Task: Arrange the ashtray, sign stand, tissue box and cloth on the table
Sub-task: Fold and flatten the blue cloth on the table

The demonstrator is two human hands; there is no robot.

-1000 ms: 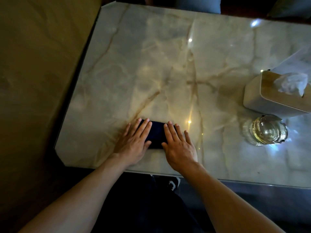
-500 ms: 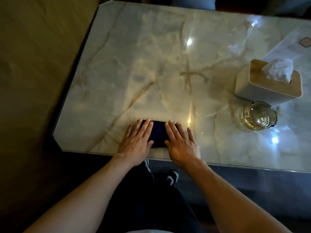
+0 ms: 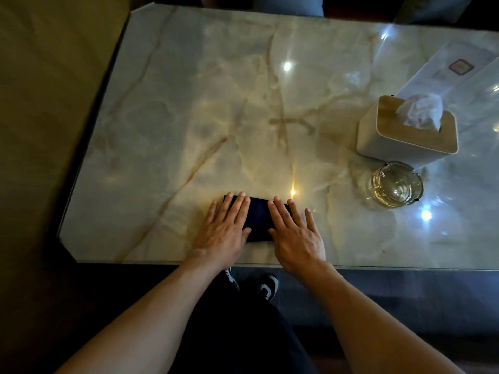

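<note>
A folded dark blue cloth (image 3: 258, 220) lies near the front edge of the marble table (image 3: 189, 117). My left hand (image 3: 225, 229) presses flat on its left end and my right hand (image 3: 295, 234) presses flat on its right end, fingers straight. Both hands cover the cloth's ends. At the right stands a pale tissue box (image 3: 405, 130) with a wooden lid and a tissue sticking up. A clear glass ashtray (image 3: 394, 184) sits just in front of the box. A clear sign stand (image 3: 456, 68) is at the far right behind the box.
The table's front edge (image 3: 378, 267) runs just behind my wrists. Its left corners are cut off at an angle. A brown floor lies to the left. My shoes (image 3: 266, 286) show below the table edge. Dark seating borders the far side.
Both hands stay flat on the cloth in the same place. The view has tilted, so the tissue box, ashtray and sign stand now sit more fully in frame.
</note>
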